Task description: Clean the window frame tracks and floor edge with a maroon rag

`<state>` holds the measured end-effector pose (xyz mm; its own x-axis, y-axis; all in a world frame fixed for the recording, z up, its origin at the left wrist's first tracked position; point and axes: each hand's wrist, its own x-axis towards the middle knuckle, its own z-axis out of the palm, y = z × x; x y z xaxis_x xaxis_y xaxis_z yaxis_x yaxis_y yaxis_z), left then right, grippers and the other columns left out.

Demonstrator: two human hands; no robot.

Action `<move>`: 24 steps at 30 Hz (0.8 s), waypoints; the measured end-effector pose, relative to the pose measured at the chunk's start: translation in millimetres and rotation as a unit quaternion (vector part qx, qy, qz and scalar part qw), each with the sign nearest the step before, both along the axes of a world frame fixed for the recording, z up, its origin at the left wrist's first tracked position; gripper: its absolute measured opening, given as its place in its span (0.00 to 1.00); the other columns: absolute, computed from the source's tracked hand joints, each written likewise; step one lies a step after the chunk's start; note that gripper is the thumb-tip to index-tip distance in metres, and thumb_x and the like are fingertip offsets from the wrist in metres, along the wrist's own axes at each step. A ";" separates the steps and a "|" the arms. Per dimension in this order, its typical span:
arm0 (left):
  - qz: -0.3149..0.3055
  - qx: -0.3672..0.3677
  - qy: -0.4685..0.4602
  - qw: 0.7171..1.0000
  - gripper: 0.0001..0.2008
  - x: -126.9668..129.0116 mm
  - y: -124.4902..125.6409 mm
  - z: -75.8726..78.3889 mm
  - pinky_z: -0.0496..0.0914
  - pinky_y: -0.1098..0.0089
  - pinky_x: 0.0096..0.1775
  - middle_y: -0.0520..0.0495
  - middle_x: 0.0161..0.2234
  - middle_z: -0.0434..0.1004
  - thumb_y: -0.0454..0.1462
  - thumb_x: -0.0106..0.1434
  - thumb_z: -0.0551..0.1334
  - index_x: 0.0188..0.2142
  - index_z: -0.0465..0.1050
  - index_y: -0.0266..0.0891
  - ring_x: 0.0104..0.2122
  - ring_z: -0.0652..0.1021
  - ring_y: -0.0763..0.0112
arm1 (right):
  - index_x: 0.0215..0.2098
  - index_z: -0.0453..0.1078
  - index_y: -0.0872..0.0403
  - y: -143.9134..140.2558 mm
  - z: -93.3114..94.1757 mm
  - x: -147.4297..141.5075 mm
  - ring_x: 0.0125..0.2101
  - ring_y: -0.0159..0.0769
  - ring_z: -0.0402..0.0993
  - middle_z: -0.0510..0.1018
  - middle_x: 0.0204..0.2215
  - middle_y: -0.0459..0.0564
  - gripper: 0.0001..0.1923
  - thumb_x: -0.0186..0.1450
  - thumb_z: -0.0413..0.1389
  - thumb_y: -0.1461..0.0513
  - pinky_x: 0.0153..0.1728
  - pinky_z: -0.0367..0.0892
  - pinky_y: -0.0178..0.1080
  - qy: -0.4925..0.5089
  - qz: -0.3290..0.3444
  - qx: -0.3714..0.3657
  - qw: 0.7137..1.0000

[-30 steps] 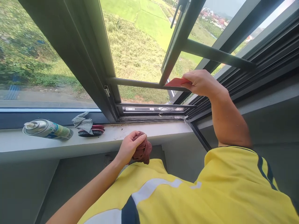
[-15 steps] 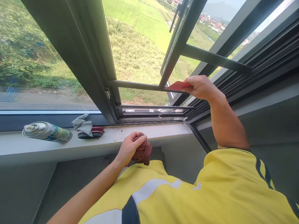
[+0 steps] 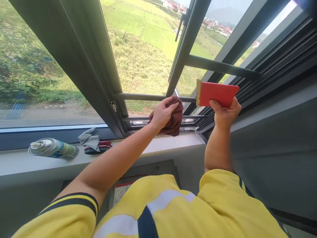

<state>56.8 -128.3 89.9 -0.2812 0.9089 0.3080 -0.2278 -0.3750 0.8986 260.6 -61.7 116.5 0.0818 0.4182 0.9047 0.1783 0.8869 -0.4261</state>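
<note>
Bunched in my left hand (image 3: 163, 114) is a dark red-brown cloth (image 3: 175, 120), held up against or just in front of the lower window bar (image 3: 141, 97); whether it touches the bar I cannot tell. My right hand (image 3: 226, 110) grips a flat red scraper (image 3: 218, 94) with a yellowish strip along its left edge. The scraper is raised with its broad face toward me, in front of the right window frame. Part of the lower window track (image 3: 138, 123) shows behind the cloth, and the rest is hidden.
On the white sill (image 3: 173, 143) to the left lie a spray can (image 3: 54, 148), a grey cloth (image 3: 90, 140) and a dark-bristled brush (image 3: 95, 150). Horizontal bars and an upright bar (image 3: 183, 53) cross the window opening. An open sash with a handle (image 3: 180, 28) stands beyond them.
My left hand has lifted the cloth up and right, from below the sill to the bar. My right hand has turned the scraper from nearly edge-on to face me and moved slightly right.
</note>
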 end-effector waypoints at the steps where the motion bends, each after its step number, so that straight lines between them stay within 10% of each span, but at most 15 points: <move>1: 0.014 0.012 0.006 1.000 0.14 0.3 16.3 0.8 0.72 0.68 0.42 0.46 0.36 0.79 0.38 0.51 0.68 0.37 0.77 0.35 0.37 0.77 0.68 | 0.37 0.74 0.58 -1.6 -3.3 0.9 0.29 0.31 0.72 0.75 0.27 0.47 0.20 0.52 0.66 0.54 0.33 0.70 0.36 0.027 -0.004 -0.011 1.000; 11: 0.172 0.132 -0.041 0.975 0.15 -59.7 8.2 -3.4 0.71 0.68 0.45 0.53 0.36 0.78 0.42 0.58 0.65 0.43 0.73 0.37 0.38 0.77 0.74 | 0.35 0.74 0.55 -51.8 -28.6 97.8 0.32 0.37 0.75 0.75 0.28 0.44 0.20 0.46 0.69 0.57 0.38 0.74 0.43 0.127 -0.116 -0.083 0.982; 19: -0.015 0.044 0.059 0.997 0.17 15.7 63.6 -14.5 0.70 0.64 0.48 0.44 0.38 0.79 0.40 0.51 0.69 0.39 0.77 0.34 0.40 0.77 0.65 | 0.34 0.73 0.56 -78.6 -45.0 76.3 0.33 0.34 0.75 0.75 0.30 0.45 0.20 0.44 0.69 0.60 0.43 0.73 0.42 0.224 -0.058 -0.107 0.967; 24: -0.109 -0.007 -0.091 0.990 0.19 -20.6 4.9 12.1 0.72 0.64 0.44 0.46 0.36 0.79 0.44 0.49 0.70 0.39 0.75 0.38 0.38 0.78 0.66 | 0.37 0.72 0.52 -94.6 -62.8 61.9 0.34 0.35 0.75 0.76 0.33 0.46 0.21 0.45 0.68 0.58 0.42 0.73 0.43 0.266 -0.030 -0.152 0.951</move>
